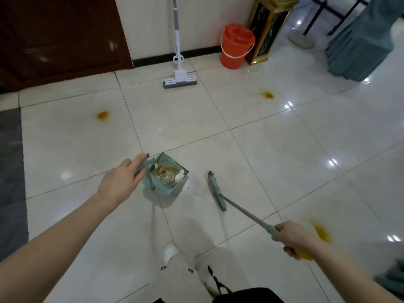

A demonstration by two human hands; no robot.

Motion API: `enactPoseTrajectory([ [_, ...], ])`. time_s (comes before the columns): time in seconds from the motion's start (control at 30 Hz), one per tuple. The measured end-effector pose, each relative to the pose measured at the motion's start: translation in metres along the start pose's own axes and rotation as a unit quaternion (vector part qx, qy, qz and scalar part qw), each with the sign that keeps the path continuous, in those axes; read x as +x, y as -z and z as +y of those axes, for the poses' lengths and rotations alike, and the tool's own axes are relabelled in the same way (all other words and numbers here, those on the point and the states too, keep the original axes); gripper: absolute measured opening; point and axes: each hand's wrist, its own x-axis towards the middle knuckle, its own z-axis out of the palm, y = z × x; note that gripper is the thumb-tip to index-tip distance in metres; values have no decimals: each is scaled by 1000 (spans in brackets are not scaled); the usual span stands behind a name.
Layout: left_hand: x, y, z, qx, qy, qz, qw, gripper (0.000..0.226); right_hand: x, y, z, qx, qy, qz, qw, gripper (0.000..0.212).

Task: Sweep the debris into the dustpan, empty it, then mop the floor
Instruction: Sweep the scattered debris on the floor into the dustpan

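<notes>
The left hand (pixel 122 180) holds the teal grip at the top of the dustpan (pixel 164 186) handle. The fingers lie along the grip, and the thumb side is hidden, so the exact hold is hard to make out. The dustpan's open mouth faces up towards the camera, and I cannot tell whether its base touches the floor (pixel 273 149). The debris (pixel 167 172) lies inside it as a blurred jumble of orange-brown scraps and white bits that cannot be told apart.

The right hand (pixel 293 237) is curled round the teal end of the broom (pixel 216 191) handle. The broom's narrow head is low to the tiles just right of the dustpan and apart from it, smeared by motion blur.

An orange stain (pixel 322 231) shows beside the right hand, and the wrist covers part of it. Two smaller stains lie further out, one to the left (pixel 102 115) and one to the right (pixel 267 95).

The mop (pixel 179 78) stands against the far wall with its sponge head on the floor and its pole cut off by the top edge. To its right is an orange bucket (pixel 237 47) lined with a bag, just beside a gold-and-black stand (pixel 270 29) whose top is out of frame. A teal cloth (pixel 360 40) hangs at the upper right, also cropped.

At the bottom the person's pale trousers and one white shoe (pixel 170 251) are blurred.
</notes>
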Motion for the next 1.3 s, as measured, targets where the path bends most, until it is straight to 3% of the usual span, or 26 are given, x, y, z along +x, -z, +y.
enactPoseTrajectory([
  [0.37, -13, -4, -48, 19, -38, -39, 998, 37, 27, -40, -89, 82, -16, -97, 992, 24],
  [0.7, -44, -16, -62, 25, -6, -37, 999, 35, 34, -45, -149, 148, 0, -114, 982, 25],
  [0.9, -43, -29, -40, 4, -23, -53, 998, 36, 33, -16, -139, 166, 0, -111, 980, 27],
  [1.0, -39, -33, -29, -15, -18, -45, 999, 35, 30, 3, -128, 131, 32, -80, 988, 18],
  [1.13, -37, -35, -22, -18, -19, -42, 999, 35, 33, 17, -117, 5, 88, 10, 996, 15],
  [1.3, -42, -44, -13, -20, 3, -38, 999, 33, 45, 9, -117, -186, 114, 115, 969, 18],
])
